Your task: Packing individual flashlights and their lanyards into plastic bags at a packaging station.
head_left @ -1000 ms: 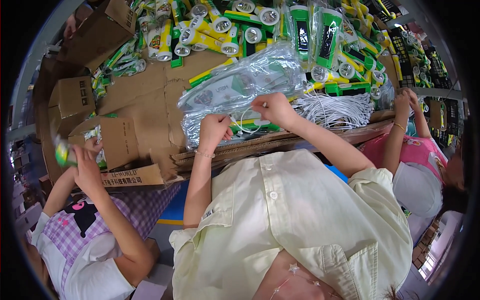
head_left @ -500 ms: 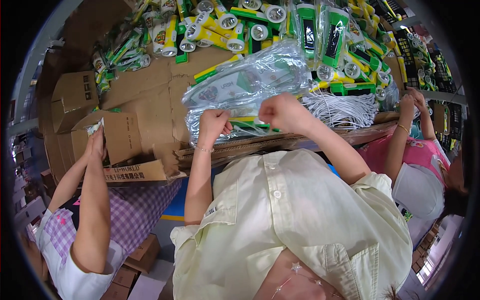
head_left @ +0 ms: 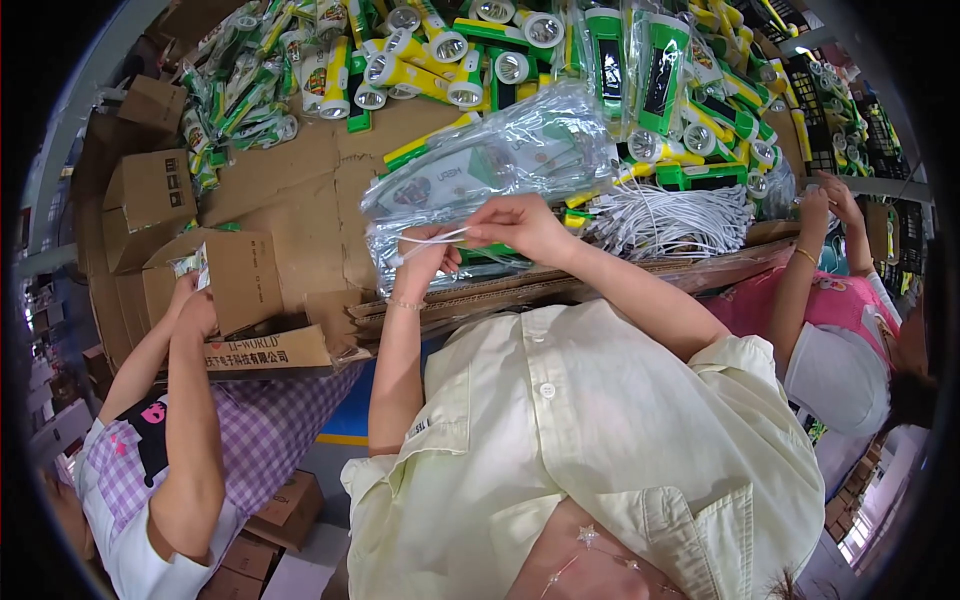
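Observation:
My right hand (head_left: 515, 228) pinches a thin white cable (head_left: 436, 239) between thumb and fingertips. The cable, seemingly folded, stretches left across the top of my left hand (head_left: 427, 258). That hand is closed with curled fingers; what lies inside it is hidden. Right beside its fingers shows part of a green flashlight (head_left: 497, 256), mostly covered by my right hand and plastic. Beneath and beyond both hands lies a stack of clear printed plastic bags (head_left: 480, 165). A bundle of white cables (head_left: 672, 222) rests to the right of my right hand.
Many yellow-and-green flashlights (head_left: 465, 85) are heaped at the back of the cardboard-lined table (head_left: 300, 190). A folded cardboard edge (head_left: 590, 280) runs along the front. At left, a co-worker's hands (head_left: 195, 305) reach into a carton (head_left: 245, 280); another person's hands (head_left: 835, 200) work at right.
My right hand has moved left to my left hand, and the white cable now shows in its fingers. The co-worker's hands at left have shifted lower at the carton.

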A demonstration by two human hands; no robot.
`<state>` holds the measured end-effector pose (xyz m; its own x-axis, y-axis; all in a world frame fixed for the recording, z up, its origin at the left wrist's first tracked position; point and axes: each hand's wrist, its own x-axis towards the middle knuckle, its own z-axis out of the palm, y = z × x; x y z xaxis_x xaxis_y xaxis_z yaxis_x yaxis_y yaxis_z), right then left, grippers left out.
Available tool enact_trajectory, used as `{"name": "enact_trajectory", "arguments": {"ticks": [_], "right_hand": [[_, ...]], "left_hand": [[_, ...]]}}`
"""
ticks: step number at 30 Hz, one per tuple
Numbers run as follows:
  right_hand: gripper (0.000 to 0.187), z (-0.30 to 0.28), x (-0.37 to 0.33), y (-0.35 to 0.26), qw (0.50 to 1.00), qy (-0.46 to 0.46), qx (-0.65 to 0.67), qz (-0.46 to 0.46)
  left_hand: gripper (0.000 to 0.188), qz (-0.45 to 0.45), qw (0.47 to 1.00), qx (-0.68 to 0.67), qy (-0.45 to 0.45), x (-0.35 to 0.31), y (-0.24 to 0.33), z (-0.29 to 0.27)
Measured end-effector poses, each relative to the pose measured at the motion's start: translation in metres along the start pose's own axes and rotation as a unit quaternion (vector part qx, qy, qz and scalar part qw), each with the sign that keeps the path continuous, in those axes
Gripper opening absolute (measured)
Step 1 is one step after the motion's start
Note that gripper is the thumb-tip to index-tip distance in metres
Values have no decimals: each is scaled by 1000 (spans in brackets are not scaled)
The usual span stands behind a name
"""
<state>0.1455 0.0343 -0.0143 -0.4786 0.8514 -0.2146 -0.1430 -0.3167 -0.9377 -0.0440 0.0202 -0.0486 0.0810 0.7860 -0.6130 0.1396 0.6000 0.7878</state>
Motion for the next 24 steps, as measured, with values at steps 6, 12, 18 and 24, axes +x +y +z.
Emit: {"name": "enact_trajectory", "arguments": {"ticks": [6, 12, 18, 24], "right_hand": [[10, -46, -11, 24, 649, -74, -756, -38], [7, -28, -19, 5, 481, -151, -863, 23], [8, -14, 7, -32, 656, -112, -746, 8], [14, 2, 23, 17, 823, 5, -534, -195]], "left_hand": [[33, 44, 998, 39, -2, -7, -6, 5], [21, 67, 996, 51, -31, -16, 3, 12], [17, 0, 998, 10, -54, -12, -6, -9], [8, 108, 991, 79, 13, -23, 3, 2]]}}
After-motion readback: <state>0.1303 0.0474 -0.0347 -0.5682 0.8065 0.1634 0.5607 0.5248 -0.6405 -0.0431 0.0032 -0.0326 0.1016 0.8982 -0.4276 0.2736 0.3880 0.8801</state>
